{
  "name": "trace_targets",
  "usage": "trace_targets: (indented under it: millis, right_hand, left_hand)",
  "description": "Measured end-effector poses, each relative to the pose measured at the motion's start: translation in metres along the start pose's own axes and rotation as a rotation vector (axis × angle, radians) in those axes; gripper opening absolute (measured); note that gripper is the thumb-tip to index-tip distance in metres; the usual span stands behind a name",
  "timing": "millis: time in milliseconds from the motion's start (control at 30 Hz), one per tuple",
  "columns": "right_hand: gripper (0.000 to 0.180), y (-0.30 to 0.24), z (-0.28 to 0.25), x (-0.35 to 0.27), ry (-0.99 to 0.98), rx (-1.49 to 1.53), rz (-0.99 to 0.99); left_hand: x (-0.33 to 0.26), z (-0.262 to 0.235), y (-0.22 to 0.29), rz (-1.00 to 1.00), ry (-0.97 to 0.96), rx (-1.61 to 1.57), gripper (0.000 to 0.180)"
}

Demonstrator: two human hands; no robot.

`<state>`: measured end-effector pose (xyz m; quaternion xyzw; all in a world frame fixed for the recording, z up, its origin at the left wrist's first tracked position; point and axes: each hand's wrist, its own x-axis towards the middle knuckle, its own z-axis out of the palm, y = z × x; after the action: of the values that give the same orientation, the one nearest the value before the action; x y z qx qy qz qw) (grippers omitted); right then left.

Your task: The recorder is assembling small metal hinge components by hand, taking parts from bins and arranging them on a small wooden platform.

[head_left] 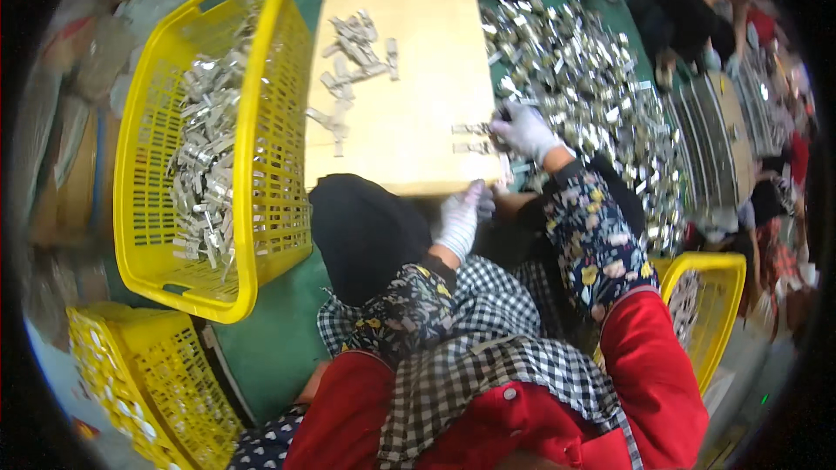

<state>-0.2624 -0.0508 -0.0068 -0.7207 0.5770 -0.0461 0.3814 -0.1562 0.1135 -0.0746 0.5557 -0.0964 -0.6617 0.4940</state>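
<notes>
We reach our gloved right hand (524,132) toward two o'clock, fingers curled over small metal clips (471,137) at the right edge of the tan board surface (409,113); whether it actually grips one we cannot tell. Our left hand (460,218) rests at the board's near edge, fingers extended and holding nothing. A loose heap of shiny metal parts (592,87) lies just beside the right hand at one o'clock. At ten o'clock stands a yellow basket (270,165) holding more clips.
</notes>
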Motion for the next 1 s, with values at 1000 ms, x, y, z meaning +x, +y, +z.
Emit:
trace_targets:
  millis: [1000]
  right_hand:
    - [0.033,-0.115,0.096,0.014,0.110,0.143,-0.821]
  left_hand:
    - [0.044,-0.026,-0.049,0.109,-0.180,-0.186,0.021]
